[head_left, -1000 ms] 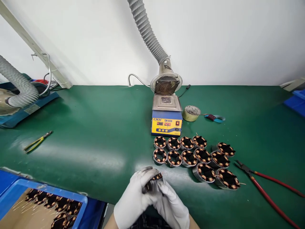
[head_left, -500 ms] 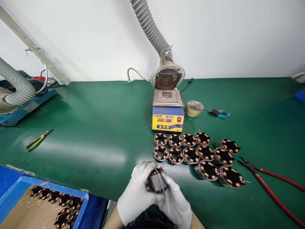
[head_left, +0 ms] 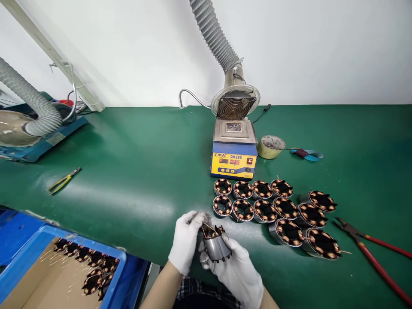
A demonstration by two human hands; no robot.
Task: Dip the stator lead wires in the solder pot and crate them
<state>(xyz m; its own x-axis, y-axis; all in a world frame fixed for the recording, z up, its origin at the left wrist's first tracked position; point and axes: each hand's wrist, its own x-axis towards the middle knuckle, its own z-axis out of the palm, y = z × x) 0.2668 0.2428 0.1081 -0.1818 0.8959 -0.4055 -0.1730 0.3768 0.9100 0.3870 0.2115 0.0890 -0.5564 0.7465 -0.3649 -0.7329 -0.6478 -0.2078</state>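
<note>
White gloves cover both hands. My right hand (head_left: 236, 266) holds a motor stator (head_left: 216, 248), a steel ring with black insulation and copper windings, slightly tilted over the bench's front edge. At its upper left, my left hand (head_left: 187, 238) pinches a copper wire end (head_left: 207, 226) that rises from the stator; the fingertips partly hide the wire. Beyond the hands, several more stators (head_left: 243, 210) stand in rows on the green bench, winding side up.
A CM 558 solder pot (head_left: 234, 161) sits under a fume extraction hood (head_left: 234, 101). Beside it is a tape roll (head_left: 271, 147). Red-handled cutters (head_left: 350, 229) lie right, small yellow-handled pliers (head_left: 65, 181) left. A blue bin (head_left: 82, 242) at lower left holds more stators.
My left hand has shifted from gripping the stator's side to pinching a wire at its top. The stator now rests in my right hand alone. The view has swung slightly left.
</note>
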